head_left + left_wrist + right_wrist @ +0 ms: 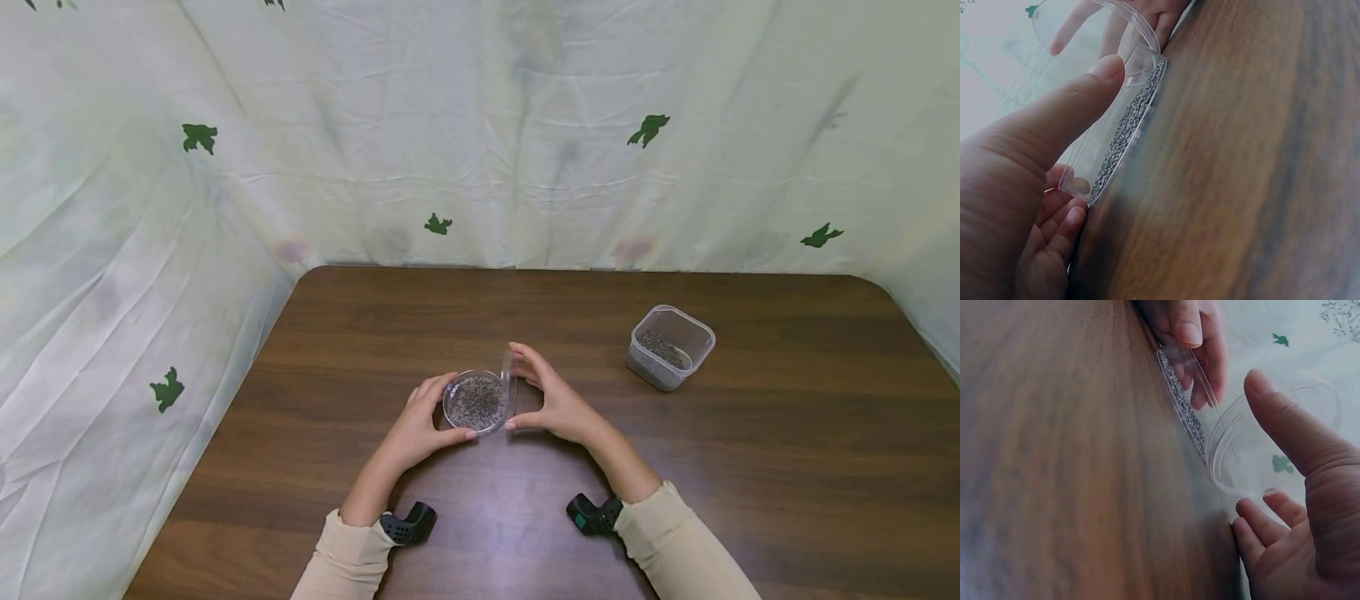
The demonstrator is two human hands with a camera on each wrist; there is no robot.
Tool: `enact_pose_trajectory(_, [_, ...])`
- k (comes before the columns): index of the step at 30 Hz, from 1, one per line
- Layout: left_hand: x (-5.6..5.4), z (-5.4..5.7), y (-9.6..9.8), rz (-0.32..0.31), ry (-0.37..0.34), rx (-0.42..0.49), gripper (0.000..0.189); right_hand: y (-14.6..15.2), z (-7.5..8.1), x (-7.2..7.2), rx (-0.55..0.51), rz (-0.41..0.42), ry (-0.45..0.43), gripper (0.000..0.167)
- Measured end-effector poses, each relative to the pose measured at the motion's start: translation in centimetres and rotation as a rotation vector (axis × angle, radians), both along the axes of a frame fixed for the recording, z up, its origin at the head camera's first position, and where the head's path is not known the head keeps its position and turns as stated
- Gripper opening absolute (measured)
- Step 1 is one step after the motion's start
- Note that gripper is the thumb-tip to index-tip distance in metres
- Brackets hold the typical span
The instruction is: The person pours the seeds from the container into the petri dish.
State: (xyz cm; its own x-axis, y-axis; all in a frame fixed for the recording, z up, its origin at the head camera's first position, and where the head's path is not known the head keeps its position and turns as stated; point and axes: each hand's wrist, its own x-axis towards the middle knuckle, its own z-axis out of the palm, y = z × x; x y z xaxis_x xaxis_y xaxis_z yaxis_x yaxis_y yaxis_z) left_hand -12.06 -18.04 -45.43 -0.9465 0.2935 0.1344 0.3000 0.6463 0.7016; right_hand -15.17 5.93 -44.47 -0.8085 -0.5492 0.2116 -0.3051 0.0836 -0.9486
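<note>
A clear round petri dish (448, 417) with a layer of small dark grey grains (478, 402) sits on the table. My left hand (416, 429) holds the dish from its left side, thumb at the near edge and fingers round the far edge. My right hand (558, 407) grips a clear round lid (1215, 472) between thumb and fingers. The lid stands on edge, nearly upright, at the right side of the dish. Both wrist views show the lid tilted up beside the dish, with the grains (1129, 128) lying low along the dish's bottom.
Farther back to the right stands a clear plastic tub (648, 371) with more dark grains (660, 348) in it. The brown wooden table (787, 433) ends at a pale curtain (480, 125) with green leaf-like shapes. Dark devices (408, 525) sit at both wrists.
</note>
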Motion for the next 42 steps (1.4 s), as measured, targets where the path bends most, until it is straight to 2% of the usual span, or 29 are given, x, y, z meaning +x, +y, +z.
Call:
enact_pose_trajectory(3, [0.0,0.0,0.0,-0.005,0.005,0.000,0.087,-0.1,-1.0,-0.4,0.036,-0.010,0.018,0.103])
enact_pose_trajectory(12, [-0.1,0.0,-0.1,-0.006,-0.024,-0.016,0.088,-0.7,-1.3,-0.3,0.127,-0.058,0.059,0.100])
enact_pose_trajectory(19, [-0.2,0.0,-0.1,-0.005,-0.025,-0.021,0.088,-1.2,2.1,1.1,0.065,-0.038,-0.007,0.090])
enact_pose_trajectory(30, [-0.2,-0.1,-0.1,-0.006,-0.032,-0.027,0.089,-1.8,2.2,1.3,0.052,-0.044,0.001,0.086])
enact_pose_trajectory(38, [-0.2,-0.2,-0.3,-0.010,-0.018,0.006,0.093,-2.1,2.2,1.5,0.062,-0.046,0.025,0.086])
enact_pose_trajectory(42, [-0.1,-0.2,-0.3,-0.008,-0.033,0.037,0.095,-2.3,2.0,1.5,0.054,-0.040,0.052,0.086])
